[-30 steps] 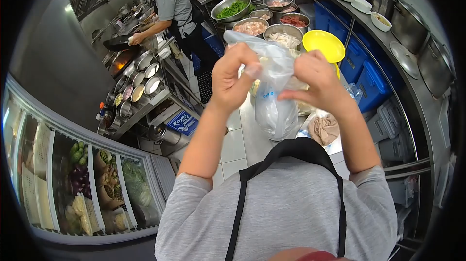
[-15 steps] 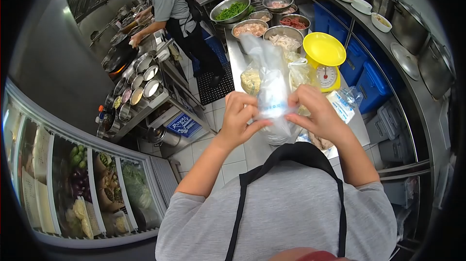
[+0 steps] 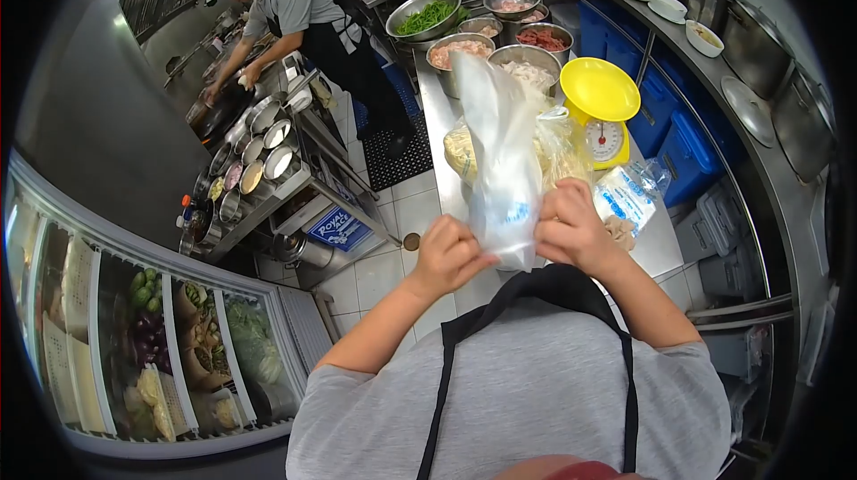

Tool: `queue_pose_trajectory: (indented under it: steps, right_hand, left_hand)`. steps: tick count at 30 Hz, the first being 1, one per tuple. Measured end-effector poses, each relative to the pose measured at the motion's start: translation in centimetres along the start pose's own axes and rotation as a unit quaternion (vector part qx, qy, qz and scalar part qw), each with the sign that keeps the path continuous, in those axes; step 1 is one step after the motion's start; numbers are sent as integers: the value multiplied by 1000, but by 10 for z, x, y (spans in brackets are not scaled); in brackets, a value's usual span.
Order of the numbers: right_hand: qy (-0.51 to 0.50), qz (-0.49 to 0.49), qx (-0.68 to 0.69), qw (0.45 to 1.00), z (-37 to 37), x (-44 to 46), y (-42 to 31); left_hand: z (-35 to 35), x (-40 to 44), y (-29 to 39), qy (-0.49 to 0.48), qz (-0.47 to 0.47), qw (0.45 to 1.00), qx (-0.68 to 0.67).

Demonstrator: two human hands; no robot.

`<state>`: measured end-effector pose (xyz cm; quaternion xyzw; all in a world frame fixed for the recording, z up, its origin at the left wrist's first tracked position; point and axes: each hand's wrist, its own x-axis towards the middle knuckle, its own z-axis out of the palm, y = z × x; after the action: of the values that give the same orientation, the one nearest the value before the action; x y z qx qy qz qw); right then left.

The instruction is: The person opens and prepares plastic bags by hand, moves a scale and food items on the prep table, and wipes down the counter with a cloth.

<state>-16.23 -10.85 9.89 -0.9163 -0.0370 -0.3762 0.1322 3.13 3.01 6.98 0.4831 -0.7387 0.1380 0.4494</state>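
Observation:
A long clear plastic bag [image 3: 503, 168] with faint blue print stretches between my two hands, its far end rising over the counter. My left hand [image 3: 451, 254] pinches its near left edge. On the opposite edge, my right hand [image 3: 576, 228] is closed with the fingers curled in. Behind the bag lie a bundle of pale yellowish food [image 3: 460, 152] and another filled plastic bag [image 3: 564, 145]. To the right of my right hand is a packet of plastic bags [image 3: 625, 201] with blue lettering. Some pale meat [image 3: 618, 232] shows beside that hand.
A yellow dial scale [image 3: 607, 141] stands right of the bags. Steel bowls of raw meat [image 3: 460, 53] and green vegetables [image 3: 427, 18] fill the counter's far end. A co-worker [image 3: 299, 16] works at a wok on the left. A glass-topped chiller [image 3: 192, 328] holds vegetables.
Both hands have come down and nearer to me, drawing the bag with them; it now looks straighter and fuller. The co-worker has leaned further toward the wok.

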Motion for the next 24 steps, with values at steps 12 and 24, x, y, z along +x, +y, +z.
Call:
queue_pose_trajectory:
  steps: [12, 24]
  right_hand:
    - [44, 97, 223, 969, 14, -2, 30]
    - [-142, 272, 400, 864, 26, -4, 56]
  left_hand:
    - [12, -14, -18, -18, -118, 991, -66]
    - [7, -4, -39, -211, -283, 891, -285]
